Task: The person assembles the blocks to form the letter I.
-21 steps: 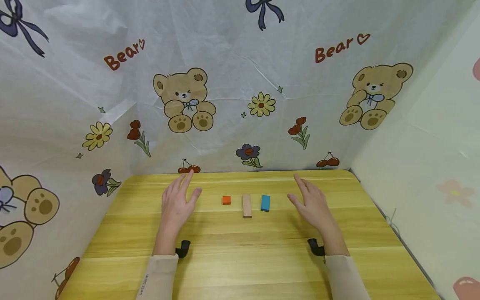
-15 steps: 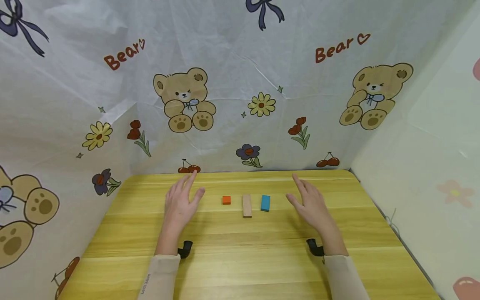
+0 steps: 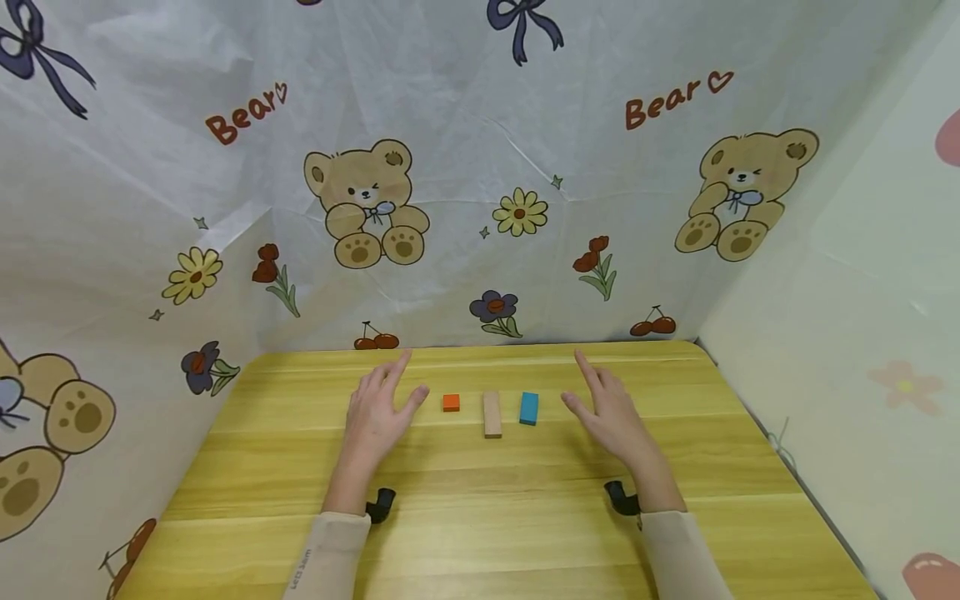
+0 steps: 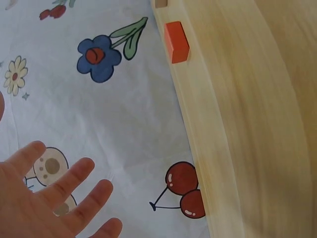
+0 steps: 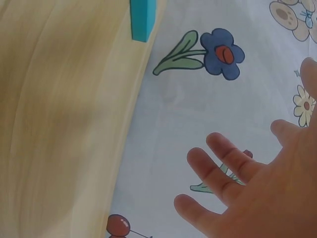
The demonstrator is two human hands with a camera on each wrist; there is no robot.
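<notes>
Three small blocks lie apart in a row on the table: an orange block (image 3: 451, 403), a plain wooden block (image 3: 492, 415) and a blue block (image 3: 528, 408). My left hand (image 3: 378, 417) hovers to the left of the orange block, its fingers spread and nothing in them. On the other side, my right hand (image 3: 611, 417) is held over the table to the right of the blue block, also with extended fingers and no object. The left wrist view has the orange block (image 4: 177, 42) near its top; the blue block (image 5: 143, 20) shows at the top of the right wrist view.
The yellow wood-grain table (image 3: 480, 525) ends at a white cloth backdrop (image 3: 450, 108) printed with bears and flowers. A pale wall covering (image 3: 885, 292) stands on the right, with a thin cable (image 3: 783, 446) beside the table edge. Black wrist mounts (image 3: 381, 505) show below both hands.
Both hands have moved inward, nearer to the blocks, the left one farther than the right. The blocks stay in place; the head view has shifted slightly.
</notes>
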